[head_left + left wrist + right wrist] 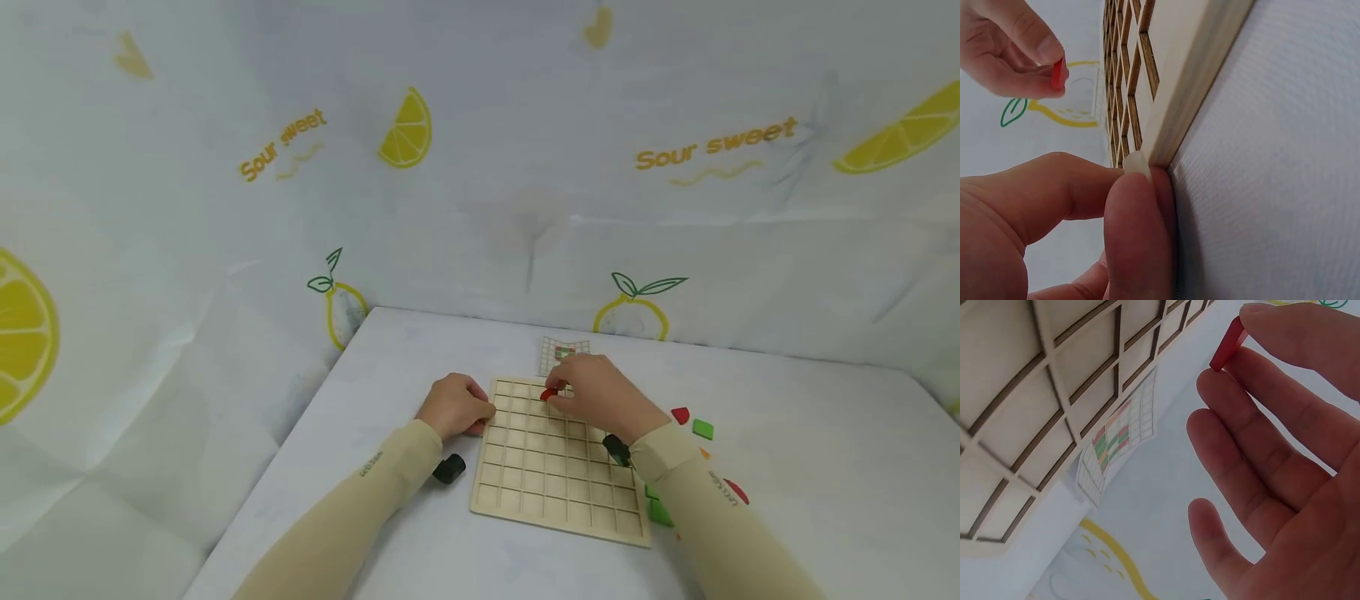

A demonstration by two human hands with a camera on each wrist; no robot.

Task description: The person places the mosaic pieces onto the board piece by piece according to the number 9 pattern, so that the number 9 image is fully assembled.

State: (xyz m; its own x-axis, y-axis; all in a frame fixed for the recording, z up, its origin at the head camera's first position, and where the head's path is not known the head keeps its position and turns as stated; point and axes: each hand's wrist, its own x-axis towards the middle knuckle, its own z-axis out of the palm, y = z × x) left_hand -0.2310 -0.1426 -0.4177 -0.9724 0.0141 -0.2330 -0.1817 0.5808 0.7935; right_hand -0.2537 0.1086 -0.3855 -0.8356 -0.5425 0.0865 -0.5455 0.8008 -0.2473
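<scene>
A light wooden board with a grid of square recesses (525, 467) lies on the white table. My left hand (456, 407) grips its left edge, the thumb (1138, 231) and a finger closing on the wood in the left wrist view. Over the board's far part, my right hand (600, 393) pinches a small red tile with a curved side (549, 394) between thumb and fingertips. From the right wrist, that red tile (1230, 345) shows edge-on, tilted above the board, with the remaining fingers loosely bent below it.
A printed grid card with a coloured pattern (550, 360) lies beyond the board's far edge. Right of the board are loose pieces, among them a red one (679, 415), a green square (703, 428) and green pieces (660, 512) partly behind my right sleeve. A lemon-print sheet backs the table.
</scene>
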